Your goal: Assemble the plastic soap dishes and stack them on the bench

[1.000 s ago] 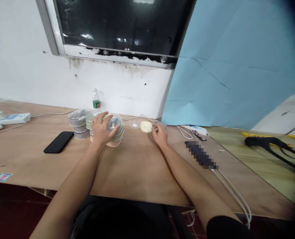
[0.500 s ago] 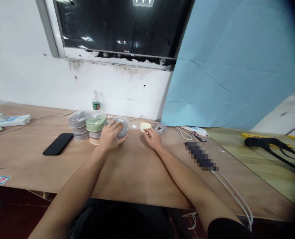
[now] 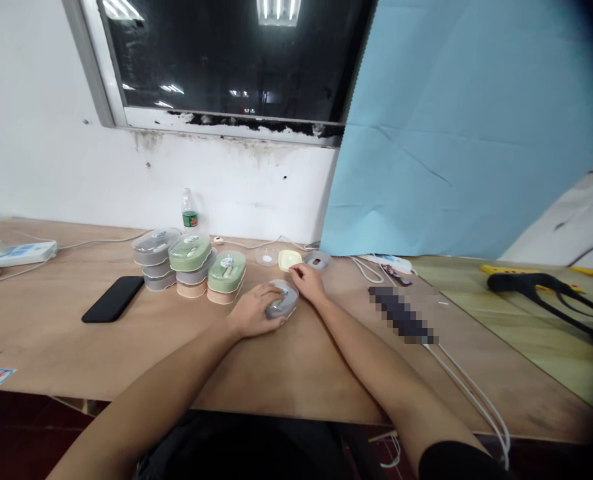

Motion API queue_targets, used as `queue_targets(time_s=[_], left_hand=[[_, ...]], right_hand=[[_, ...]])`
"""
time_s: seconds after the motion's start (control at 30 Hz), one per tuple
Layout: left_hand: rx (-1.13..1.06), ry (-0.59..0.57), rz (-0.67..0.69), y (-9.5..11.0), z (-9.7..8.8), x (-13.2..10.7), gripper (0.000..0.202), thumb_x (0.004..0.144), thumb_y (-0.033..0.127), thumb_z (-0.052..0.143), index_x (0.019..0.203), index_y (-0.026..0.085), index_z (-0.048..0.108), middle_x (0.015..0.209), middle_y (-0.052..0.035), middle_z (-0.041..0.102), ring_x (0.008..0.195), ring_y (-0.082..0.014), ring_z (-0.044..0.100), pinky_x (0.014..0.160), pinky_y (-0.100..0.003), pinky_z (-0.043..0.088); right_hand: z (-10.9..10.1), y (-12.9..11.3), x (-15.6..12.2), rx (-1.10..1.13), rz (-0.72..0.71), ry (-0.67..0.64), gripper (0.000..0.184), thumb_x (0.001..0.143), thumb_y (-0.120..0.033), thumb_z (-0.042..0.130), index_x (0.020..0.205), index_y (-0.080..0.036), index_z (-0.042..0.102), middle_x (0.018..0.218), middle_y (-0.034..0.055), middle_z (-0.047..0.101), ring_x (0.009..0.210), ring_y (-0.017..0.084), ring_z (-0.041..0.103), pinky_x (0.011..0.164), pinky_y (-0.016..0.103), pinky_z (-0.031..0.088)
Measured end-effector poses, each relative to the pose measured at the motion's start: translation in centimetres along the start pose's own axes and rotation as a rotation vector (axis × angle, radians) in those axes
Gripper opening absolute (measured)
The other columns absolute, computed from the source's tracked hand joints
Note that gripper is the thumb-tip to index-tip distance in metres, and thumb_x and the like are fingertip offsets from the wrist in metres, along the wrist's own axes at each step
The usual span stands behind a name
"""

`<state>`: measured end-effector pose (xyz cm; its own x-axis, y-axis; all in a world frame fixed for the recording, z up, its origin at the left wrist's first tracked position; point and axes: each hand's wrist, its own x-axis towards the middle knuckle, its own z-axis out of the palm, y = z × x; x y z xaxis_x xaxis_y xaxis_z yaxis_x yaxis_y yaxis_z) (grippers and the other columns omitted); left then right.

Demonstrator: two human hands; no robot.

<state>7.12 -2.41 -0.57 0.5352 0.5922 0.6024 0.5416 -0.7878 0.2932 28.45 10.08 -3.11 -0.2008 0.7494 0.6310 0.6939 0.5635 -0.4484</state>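
Observation:
My left hand [image 3: 253, 311] grips a grey oval plastic box [image 3: 282, 300] from above, on the wooden table [image 3: 276, 360]. My right hand [image 3: 309, 282] rests just beyond it, holding nothing, with fingertips close to a cream oval piece [image 3: 289, 260]. A clear round disc [image 3: 267, 257] and a grey oval lid [image 3: 317, 261] lie on either side of that piece. Left of my hands stand a green-and-peach stack of boxes [image 3: 226, 276], a second green-and-peach stack [image 3: 191, 265] and a grey stack [image 3: 156, 260].
A black phone [image 3: 112, 298] lies left of the stacks. A water bottle [image 3: 189, 210] stands by the white wall. A power strip [image 3: 16, 253] and white cables run along the table. A pixelated dark object [image 3: 401, 315] lies to the right, with a white cable trailing from it.
My left hand has carried the grey box toward me and to the right, away from the stacks. My right hand has shifted slightly left.

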Motion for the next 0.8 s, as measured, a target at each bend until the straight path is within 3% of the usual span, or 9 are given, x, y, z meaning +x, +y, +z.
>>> queue_targets(time_s=[0.23,0.57,0.67,0.8], left_hand=[[-0.063,0.088,-0.099,-0.7,-1.5,-0.2,0.044,0.072,0.024,0.062,0.116,0.021,0.058,0.120,-0.0076,0.060,0.115,-0.0255,0.052,0.102,-0.044,0.042],[-0.104,0.013,-0.084,-0.4,-1.2,-0.1,0.038,0.073,0.022,0.063,0.112,0.022,0.062,0.117,-0.0067,0.060,0.113,-0.0241,0.052,0.102,-0.042,0.041],[-0.101,0.080,-0.101,-0.2,-1.3,-0.1,0.033,0.081,0.028,0.061,0.113,0.022,0.061,0.117,-0.0076,0.060,0.112,-0.0233,0.053,0.101,-0.041,0.042],[-0.089,0.230,-0.108,0.0,-1.8,0.0,0.036,0.089,0.035,0.054,0.123,0.022,0.053,0.124,-0.0085,0.056,0.119,-0.0225,0.050,0.103,-0.041,0.040]], right_hand=[[0.1,-0.8,-0.2,-0.031,-0.084,-0.111,0.019,0.087,-0.028,0.051,0.089,-0.019,0.068,0.087,0.0044,0.069,0.074,0.016,0.060,0.069,0.026,0.044],[0.2,-0.9,-0.5,-0.027,-0.110,-0.195,0.017,0.087,-0.028,0.054,0.087,-0.020,0.069,0.086,0.0041,0.071,0.076,0.016,0.062,0.070,0.027,0.045],[0.1,-0.9,-0.5,-0.026,-0.114,-0.202,0.018,0.086,-0.027,0.053,0.091,-0.020,0.069,0.086,0.0041,0.071,0.076,0.017,0.062,0.070,0.027,0.046],[-0.4,-1.3,-0.5,-0.008,-0.135,-0.131,0.035,0.084,-0.024,0.050,0.118,-0.019,0.059,0.093,0.0054,0.069,0.070,0.016,0.060,0.070,0.028,0.048]])
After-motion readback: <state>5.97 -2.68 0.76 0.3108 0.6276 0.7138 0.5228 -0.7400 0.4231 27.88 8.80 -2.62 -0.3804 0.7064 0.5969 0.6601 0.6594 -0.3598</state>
